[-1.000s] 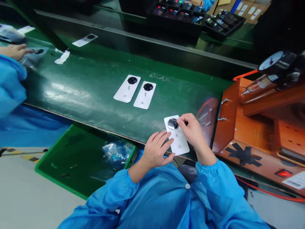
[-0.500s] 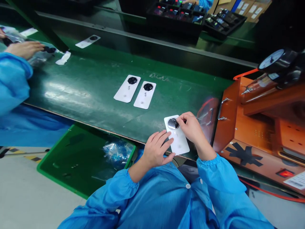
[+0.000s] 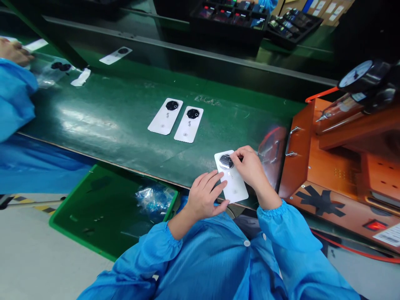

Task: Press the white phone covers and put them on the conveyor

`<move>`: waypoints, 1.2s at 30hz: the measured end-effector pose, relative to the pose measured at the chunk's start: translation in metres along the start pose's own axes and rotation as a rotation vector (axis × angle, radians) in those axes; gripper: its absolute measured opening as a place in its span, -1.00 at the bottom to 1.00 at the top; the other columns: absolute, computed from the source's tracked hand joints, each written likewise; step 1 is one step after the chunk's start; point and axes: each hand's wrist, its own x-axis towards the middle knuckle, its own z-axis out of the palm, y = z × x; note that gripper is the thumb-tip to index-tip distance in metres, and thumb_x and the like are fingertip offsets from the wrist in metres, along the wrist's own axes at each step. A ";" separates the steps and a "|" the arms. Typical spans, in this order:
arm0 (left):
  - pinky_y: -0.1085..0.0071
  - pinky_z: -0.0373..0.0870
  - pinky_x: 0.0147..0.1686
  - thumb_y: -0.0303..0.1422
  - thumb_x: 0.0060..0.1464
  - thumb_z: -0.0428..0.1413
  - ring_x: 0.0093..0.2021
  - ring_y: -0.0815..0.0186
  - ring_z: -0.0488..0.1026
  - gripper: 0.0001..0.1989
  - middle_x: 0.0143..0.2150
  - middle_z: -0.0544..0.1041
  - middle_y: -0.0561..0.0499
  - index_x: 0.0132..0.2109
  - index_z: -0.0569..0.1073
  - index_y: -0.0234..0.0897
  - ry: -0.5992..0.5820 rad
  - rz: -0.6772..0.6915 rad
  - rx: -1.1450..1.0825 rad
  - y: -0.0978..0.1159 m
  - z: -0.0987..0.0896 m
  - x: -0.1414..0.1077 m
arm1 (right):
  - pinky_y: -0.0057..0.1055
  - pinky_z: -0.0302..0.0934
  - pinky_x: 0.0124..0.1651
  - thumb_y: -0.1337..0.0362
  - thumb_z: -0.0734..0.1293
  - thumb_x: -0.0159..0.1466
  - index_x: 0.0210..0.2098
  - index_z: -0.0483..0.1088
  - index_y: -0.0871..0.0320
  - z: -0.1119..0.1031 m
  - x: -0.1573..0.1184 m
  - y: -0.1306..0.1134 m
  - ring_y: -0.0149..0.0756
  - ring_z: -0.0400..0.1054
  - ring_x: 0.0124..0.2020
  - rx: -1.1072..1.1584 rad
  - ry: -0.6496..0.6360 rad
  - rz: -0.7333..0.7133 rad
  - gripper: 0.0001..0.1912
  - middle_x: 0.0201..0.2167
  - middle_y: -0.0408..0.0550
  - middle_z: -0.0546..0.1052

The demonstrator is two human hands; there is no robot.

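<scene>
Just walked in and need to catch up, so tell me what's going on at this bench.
A person in blue sleeves has both hands on a white phone back panel at the near edge of the green bench. The left hand lies at its left edge; the right hand's fingertips are at the dark round camera area. Two similar panels lie side by side farther in. An orange machine stands to the right, and a co-worker's hand is at the far left.
</scene>
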 end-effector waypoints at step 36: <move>0.00 0.42 0.13 -0.25 0.22 0.00 0.20 -0.01 0.45 -0.55 0.26 0.42 -0.30 0.21 0.41 -0.24 0.129 -0.087 -0.170 -0.001 0.000 0.008 | -0.30 0.41 -0.05 0.30 0.29 0.29 0.29 0.39 0.01 0.018 -0.130 0.075 -0.20 0.54 0.07 -0.541 0.327 -0.883 -0.44 0.16 -0.09 0.57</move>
